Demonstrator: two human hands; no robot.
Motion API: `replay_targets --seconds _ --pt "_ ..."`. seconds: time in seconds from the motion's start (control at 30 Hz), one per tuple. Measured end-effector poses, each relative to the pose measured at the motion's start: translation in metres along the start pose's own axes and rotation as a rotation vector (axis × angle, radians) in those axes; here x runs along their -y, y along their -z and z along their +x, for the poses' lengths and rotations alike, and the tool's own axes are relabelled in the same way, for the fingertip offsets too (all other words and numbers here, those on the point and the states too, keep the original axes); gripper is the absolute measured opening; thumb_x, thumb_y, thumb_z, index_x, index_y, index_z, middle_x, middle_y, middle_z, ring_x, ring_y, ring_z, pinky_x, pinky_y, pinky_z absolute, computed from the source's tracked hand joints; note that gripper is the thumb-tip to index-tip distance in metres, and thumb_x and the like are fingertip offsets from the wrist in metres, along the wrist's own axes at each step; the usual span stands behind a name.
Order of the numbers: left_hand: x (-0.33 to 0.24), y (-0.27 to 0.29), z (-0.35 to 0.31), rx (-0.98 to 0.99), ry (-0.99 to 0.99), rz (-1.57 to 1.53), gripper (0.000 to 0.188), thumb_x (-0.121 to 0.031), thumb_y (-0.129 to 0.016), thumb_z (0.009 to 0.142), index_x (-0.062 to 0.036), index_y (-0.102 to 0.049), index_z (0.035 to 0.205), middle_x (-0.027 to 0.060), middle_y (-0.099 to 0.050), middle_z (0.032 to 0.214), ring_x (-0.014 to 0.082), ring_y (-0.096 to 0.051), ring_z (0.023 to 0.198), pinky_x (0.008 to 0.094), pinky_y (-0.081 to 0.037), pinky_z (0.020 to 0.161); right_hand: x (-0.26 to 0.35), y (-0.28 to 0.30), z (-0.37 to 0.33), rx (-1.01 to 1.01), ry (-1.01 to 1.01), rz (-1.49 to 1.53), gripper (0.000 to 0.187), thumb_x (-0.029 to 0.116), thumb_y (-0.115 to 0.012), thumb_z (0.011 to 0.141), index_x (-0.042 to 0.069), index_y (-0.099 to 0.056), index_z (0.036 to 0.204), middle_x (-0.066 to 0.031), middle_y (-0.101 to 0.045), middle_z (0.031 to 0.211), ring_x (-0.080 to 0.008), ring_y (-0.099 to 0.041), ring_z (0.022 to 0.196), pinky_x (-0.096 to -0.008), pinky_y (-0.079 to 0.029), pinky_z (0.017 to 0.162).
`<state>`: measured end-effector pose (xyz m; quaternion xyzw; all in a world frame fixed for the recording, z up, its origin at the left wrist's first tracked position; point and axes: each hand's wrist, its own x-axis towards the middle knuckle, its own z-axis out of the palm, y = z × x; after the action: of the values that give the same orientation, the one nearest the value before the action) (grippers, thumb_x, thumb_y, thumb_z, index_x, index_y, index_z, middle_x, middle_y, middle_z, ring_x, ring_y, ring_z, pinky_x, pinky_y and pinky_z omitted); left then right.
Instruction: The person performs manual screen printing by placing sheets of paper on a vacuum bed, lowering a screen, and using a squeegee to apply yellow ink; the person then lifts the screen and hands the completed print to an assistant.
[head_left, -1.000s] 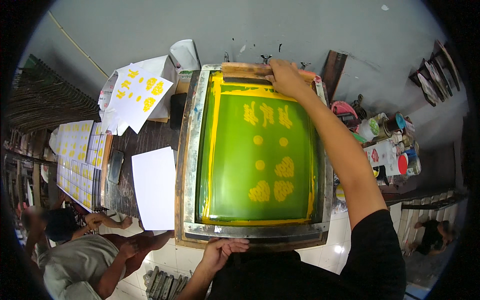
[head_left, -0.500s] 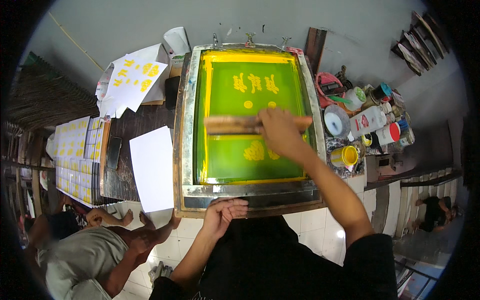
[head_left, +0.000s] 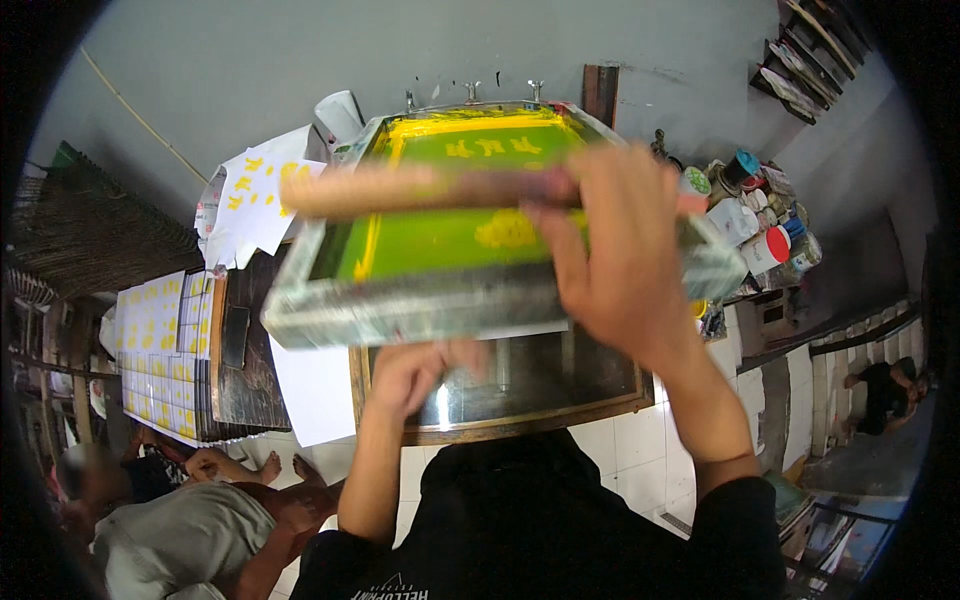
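Observation:
My right hand (head_left: 625,250) is closed around the wooden handle of a squeegee (head_left: 410,190), smeared by motion and held across a screen-printing frame (head_left: 420,308). The frame's near end is raised and tilted off the glass-topped table (head_left: 520,395), while its far end stays by the wall clamps. Its green mesh (head_left: 430,245) bears yellow lettering shapes and thick yellow ink along the edges. Below the raised near side, my left hand (head_left: 410,375) is over the table's left part. Its fingers are partly stretched and blurred, with nothing visible in them. Whether my right hand also touches the frame is hidden.
White sheets with yellow prints (head_left: 262,195) lie at the left, above a blank white sheet (head_left: 312,395). Stacked printed sheets (head_left: 160,340) stand farther left. A person in a grey shirt (head_left: 185,525) sits at lower left. Ink jars and bottles (head_left: 770,245) crowd the right.
The frame's near end has risen off the table, uncovering the glass. My right hand and the squeegee have come up and nearer. My left hand has left the table's front edge and moved slightly up.

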<state>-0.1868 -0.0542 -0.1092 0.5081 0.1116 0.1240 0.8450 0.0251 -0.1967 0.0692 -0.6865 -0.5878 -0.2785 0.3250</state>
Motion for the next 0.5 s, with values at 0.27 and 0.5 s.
replay_targets --seconds 0.27,0.5 --pt "0.022 0.060 0.038 -0.596 0.243 1.608 0.123 -0.065 -0.072 0.081 -0.0004 -0.007 0.162 0.0336 -0.002 0.166 0.0421 0.003 0.156 0.0621 0.002 0.122 -0.006 0.058 0.143 0.164 -0.245 0.078 0.029 0.017 -0.059 0.096 -0.005 -0.060 0.114 -0.0266 -0.068 0.107 -0.0370 -0.065 0.101 -0.0461 -0.050 0.091" --pt "-0.009 0.161 -0.099 -0.707 0.347 0.721 0.030 -0.024 -0.078 0.088 0.0024 -0.074 0.101 0.0036 -0.069 0.083 0.0138 -0.062 0.078 0.0294 -0.049 0.075 -0.047 0.019 0.191 -0.005 -0.191 -0.069 0.035 0.023 -0.063 0.095 -0.005 -0.059 0.116 -0.0273 -0.067 0.111 -0.0402 -0.064 0.105 -0.0462 -0.048 0.093"
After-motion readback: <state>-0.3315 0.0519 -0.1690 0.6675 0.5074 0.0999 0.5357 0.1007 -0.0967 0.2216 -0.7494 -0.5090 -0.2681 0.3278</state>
